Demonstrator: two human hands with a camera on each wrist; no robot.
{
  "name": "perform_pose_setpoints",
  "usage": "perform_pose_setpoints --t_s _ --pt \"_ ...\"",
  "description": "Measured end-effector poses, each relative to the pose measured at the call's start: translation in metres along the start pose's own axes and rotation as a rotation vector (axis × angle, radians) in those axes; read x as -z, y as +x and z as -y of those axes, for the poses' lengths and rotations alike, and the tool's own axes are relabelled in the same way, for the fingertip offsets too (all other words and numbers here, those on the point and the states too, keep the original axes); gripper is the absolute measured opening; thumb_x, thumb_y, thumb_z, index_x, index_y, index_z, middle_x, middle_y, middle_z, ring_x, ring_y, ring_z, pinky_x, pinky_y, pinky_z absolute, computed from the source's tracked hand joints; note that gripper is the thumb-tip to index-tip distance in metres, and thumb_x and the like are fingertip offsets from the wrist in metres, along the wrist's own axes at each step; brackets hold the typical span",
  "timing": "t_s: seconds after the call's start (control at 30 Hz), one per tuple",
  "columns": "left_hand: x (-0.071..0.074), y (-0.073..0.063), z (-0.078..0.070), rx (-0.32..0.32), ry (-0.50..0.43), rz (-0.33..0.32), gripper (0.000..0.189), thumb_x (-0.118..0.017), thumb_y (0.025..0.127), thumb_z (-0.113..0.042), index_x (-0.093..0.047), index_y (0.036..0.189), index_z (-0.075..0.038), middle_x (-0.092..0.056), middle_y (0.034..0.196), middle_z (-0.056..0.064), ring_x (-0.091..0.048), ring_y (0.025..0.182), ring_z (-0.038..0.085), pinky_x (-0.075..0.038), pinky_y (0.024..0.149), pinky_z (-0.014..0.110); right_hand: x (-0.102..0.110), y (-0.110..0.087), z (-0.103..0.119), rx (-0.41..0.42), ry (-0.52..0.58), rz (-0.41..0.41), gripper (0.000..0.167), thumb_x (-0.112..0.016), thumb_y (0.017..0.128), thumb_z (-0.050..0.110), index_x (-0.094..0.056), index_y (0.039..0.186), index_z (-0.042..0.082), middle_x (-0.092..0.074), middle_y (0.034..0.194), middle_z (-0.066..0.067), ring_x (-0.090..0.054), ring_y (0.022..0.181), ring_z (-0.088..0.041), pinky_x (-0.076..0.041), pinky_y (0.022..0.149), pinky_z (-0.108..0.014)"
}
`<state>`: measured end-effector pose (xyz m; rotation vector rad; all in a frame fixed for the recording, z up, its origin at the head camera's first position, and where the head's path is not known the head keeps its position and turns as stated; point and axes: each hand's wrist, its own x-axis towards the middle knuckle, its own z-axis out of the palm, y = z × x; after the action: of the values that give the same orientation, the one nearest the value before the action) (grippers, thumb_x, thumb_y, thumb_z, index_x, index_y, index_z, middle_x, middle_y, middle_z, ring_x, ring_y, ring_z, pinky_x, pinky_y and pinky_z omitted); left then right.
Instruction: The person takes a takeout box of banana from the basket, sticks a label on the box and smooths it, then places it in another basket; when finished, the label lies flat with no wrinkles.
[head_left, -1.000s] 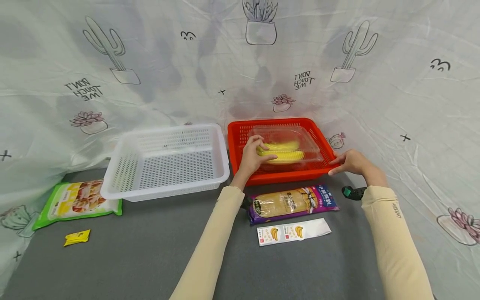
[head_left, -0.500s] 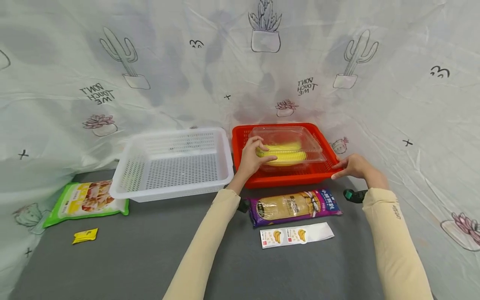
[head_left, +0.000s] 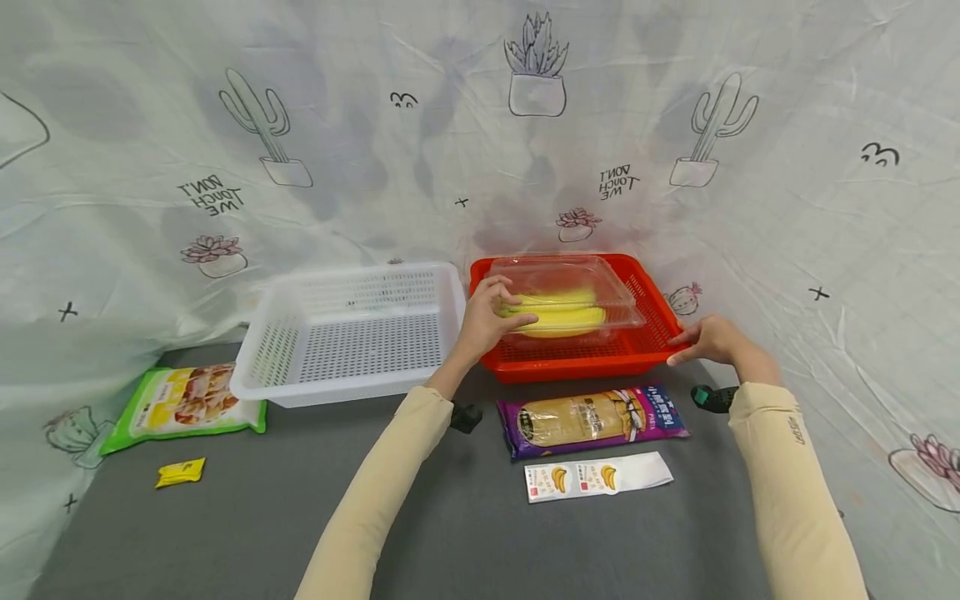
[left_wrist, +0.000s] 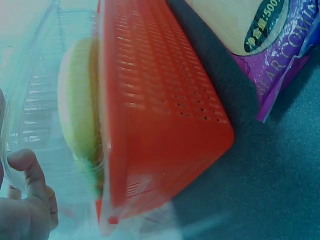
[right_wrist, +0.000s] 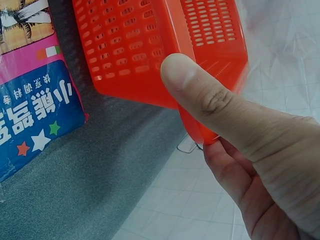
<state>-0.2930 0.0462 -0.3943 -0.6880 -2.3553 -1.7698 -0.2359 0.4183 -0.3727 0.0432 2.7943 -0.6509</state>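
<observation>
My left hand (head_left: 480,321) grips the left end of a clear plastic box (head_left: 558,271) with yellow bananas (head_left: 558,323) inside. In the left wrist view its fingertips curl at the clear edge, beside the bananas (left_wrist: 82,100). The box overlaps the left and middle of a red perforated basket (head_left: 577,369) and sits tilted against its rim. At the basket's front right corner, my right hand (head_left: 712,340) pinches the rim. The right wrist view has the thumb on top of the red rim (right_wrist: 176,35) and the other fingers underneath.
A white basket (head_left: 348,390) stands left of the red one. A purple pasta packet (head_left: 592,419) and a strip of banana stickers (head_left: 637,473) lie in front. Far left are a green-edged food bag (head_left: 191,400) and a small yellow packet (head_left: 180,472). A printed curtain (head_left: 420,158) hangs behind.
The clear box has shifted left within the red basket, with my left hand gripping it. My right hand keeps its pinch on the rim. The head view has tilted slightly.
</observation>
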Motion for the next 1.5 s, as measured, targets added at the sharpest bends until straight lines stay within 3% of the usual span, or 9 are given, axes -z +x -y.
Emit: perform_pose_setpoints --t_s 0.3,0.63,0.73,0.87,0.9,1.0,1.13,1.33,1.5 --pt "0.017 -0.008 -0.012 0.035 0.015 0.018 0.038 -0.082 0.077 -0.021 -0.062 0.091 0.008 -0.048 0.131 0.006 -0.041 0.123 0.019 -0.047 0.092 0.036 -0.002 0.002 -0.003 -0.013 0.000 0.005 0.062 -0.082 0.075 0.035 -0.063 0.116 -0.007 -0.066 0.086 -0.012 -0.046 0.084 -0.027 -0.039 0.063 -0.031" --pt "0.040 -0.013 -0.028 0.014 -0.012 0.010 0.036 -0.082 0.078 -0.020 -0.061 0.090 0.007 -0.049 0.132 0.007 -0.039 0.127 0.021 -0.035 0.106 0.044 0.004 0.005 0.003 -0.004 0.017 0.015 0.057 -0.080 0.080 0.029 -0.061 0.117 -0.009 -0.069 0.088 -0.014 -0.049 0.084 -0.027 -0.044 0.066 -0.032" --pt "0.048 -0.018 -0.030 0.009 0.006 0.007 0.034 -0.082 0.078 -0.021 -0.063 0.091 0.004 -0.049 0.132 0.005 -0.038 0.129 0.020 -0.037 0.104 0.044 0.002 0.006 0.002 -0.018 0.025 0.027 0.059 -0.080 0.079 0.031 -0.061 0.118 -0.009 -0.069 0.089 -0.014 -0.048 0.084 -0.027 -0.044 0.065 -0.031" --pt "0.061 -0.026 -0.034 0.033 0.010 -0.003 0.034 -0.081 0.078 -0.022 -0.064 0.093 0.003 -0.048 0.135 0.004 -0.040 0.126 0.018 -0.046 0.088 0.040 0.000 0.005 0.001 -0.021 0.015 0.032 0.062 -0.081 0.077 0.035 -0.061 0.118 -0.008 -0.068 0.087 -0.013 -0.048 0.085 -0.027 -0.043 0.065 -0.031" --pt "0.064 -0.029 -0.036 0.041 0.006 -0.005 0.034 -0.081 0.079 -0.022 -0.063 0.093 0.003 -0.048 0.135 0.004 -0.042 0.124 0.017 -0.048 0.083 0.039 -0.001 0.005 0.001 -0.017 0.011 0.031 0.062 -0.081 0.077 0.035 -0.061 0.118 -0.008 -0.068 0.087 -0.012 -0.048 0.085 -0.027 -0.042 0.065 -0.032" --pt "0.077 -0.036 -0.040 0.067 -0.004 -0.004 0.035 -0.080 0.079 -0.022 -0.063 0.096 0.004 -0.046 0.138 0.002 -0.054 0.088 0.016 -0.046 0.063 0.032 -0.002 0.005 -0.002 -0.006 0.000 0.030 0.061 -0.081 0.078 0.035 -0.062 0.117 -0.007 -0.069 0.087 -0.011 -0.049 0.085 -0.027 -0.042 0.067 -0.032" --pt "0.095 -0.046 -0.045 0.082 -0.012 0.009 0.035 -0.080 0.080 -0.021 -0.062 0.096 0.004 -0.044 0.140 0.002 -0.031 0.048 0.017 -0.037 0.050 0.028 -0.002 0.005 -0.003 0.003 0.008 0.033 0.060 -0.081 0.077 0.035 -0.063 0.117 -0.007 -0.070 0.088 -0.012 -0.051 0.086 -0.028 -0.045 0.069 -0.034" --pt "0.119 -0.065 -0.051 0.100 -0.001 -0.001 0.034 -0.080 0.080 -0.023 -0.061 0.094 0.002 -0.044 0.140 0.001 -0.026 0.049 0.014 -0.034 0.050 0.026 -0.001 0.006 -0.002 -0.003 0.012 0.021 0.058 -0.080 0.079 0.032 -0.062 0.117 -0.008 -0.069 0.086 -0.010 -0.049 0.086 -0.028 -0.044 0.067 -0.033" --pt "0.132 -0.083 -0.055 0.120 0.011 -0.015 0.028 -0.080 0.080 -0.020 -0.062 0.091 -0.002 -0.045 0.139 0.002 -0.032 0.053 0.017 -0.035 0.052 0.027 -0.001 0.005 -0.002 -0.014 0.009 0.028 0.060 -0.080 0.078 0.034 -0.061 0.117 -0.008 -0.067 0.084 -0.010 -0.047 0.085 -0.029 -0.041 0.064 -0.031"
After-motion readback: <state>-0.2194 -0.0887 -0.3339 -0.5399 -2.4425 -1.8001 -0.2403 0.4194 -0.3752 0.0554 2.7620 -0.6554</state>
